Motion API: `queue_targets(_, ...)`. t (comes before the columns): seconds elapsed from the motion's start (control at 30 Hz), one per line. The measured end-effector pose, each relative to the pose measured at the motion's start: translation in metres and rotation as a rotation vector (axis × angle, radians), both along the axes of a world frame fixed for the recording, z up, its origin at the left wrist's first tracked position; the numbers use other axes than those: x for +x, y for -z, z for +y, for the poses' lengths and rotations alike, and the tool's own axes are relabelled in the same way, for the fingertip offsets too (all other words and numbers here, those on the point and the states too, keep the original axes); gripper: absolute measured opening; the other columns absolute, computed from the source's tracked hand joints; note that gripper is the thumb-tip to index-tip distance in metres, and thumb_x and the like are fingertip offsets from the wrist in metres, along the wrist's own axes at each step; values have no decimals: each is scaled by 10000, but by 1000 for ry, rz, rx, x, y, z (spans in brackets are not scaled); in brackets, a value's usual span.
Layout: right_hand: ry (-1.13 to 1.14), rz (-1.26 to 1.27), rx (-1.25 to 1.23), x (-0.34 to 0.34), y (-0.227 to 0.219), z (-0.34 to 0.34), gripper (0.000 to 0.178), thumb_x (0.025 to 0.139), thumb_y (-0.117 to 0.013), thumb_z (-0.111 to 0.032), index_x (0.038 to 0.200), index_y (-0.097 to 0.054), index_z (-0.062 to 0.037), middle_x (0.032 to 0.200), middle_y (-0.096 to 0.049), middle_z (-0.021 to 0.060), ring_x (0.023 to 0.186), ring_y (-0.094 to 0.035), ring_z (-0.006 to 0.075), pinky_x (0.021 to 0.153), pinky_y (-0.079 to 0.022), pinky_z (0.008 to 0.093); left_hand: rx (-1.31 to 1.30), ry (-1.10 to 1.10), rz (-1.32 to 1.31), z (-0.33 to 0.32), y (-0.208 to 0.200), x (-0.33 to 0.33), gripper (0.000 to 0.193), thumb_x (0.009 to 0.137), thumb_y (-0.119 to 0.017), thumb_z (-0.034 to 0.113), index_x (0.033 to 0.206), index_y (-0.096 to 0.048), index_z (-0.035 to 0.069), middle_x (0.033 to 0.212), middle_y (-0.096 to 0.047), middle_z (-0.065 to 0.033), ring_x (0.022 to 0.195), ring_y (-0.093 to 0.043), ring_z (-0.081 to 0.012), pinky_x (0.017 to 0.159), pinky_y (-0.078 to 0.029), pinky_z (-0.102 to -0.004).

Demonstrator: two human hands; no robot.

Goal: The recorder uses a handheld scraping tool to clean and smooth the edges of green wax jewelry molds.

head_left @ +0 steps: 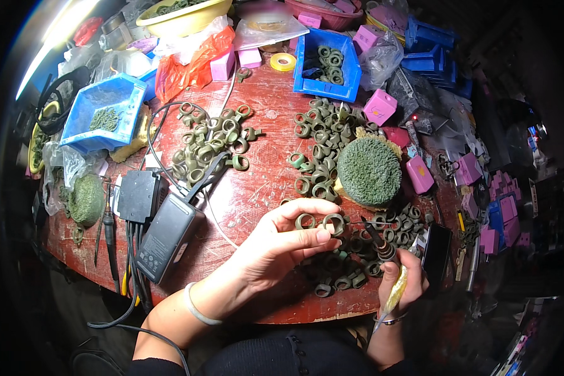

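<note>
My left hand (276, 241) pinches a dark green ring (334, 225) between thumb and fingers. Another ring (304, 222) shows between the same fingers; whether it is gripped too, I cannot tell. My right hand (406, 279) is closed round a soldering iron (383, 249) with a dark tip and a yellow-wrapped lower end. Its tip points up and left, a little to the right of the pinched ring. Under and around both hands lie loose green rings (341, 282). Just beyond them sits a round green granular pad (370, 170) on a yellowish sponge.
Ring heaps (210, 141) lie on the red table (263, 144). Blue bins (103, 113) (327, 66) stand left and at the back. A black power adapter (169, 238) and cables lie left. Pink blocks (380, 106) and a dark phone-like slab (437, 254) are on the right.
</note>
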State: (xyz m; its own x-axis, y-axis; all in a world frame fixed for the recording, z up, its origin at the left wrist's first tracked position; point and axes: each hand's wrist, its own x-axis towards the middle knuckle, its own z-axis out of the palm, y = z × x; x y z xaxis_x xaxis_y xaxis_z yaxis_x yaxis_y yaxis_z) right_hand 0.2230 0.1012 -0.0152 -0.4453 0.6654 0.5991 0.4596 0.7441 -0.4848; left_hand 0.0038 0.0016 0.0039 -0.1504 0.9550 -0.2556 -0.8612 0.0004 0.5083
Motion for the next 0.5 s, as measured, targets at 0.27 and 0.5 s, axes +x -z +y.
queue_targets(0.27, -15, 8, 70, -1, 2, 3, 378, 939, -609, -357, 912, -614, 19, 615, -604, 58, 542, -596, 142, 518, -457, 266, 5, -50, 1, 2, -1, -6, 332, 849, -674, 3, 1168, -583, 24, 1077, -610, -73, 1011, -624, -175, 894, -543, -321)
queue_targets(0.5, 17, -4, 66, 5, 1, 3, 361, 936, -617, -340, 926, -613, 21, 620, -605, 60, 545, -594, 137, 523, -455, 259, -16, -258, 190, 8, 11, -24, 253, 877, -655, 27, 1112, -566, -4, 1050, -623, -137, 991, -654, -257, 872, -566, -339)
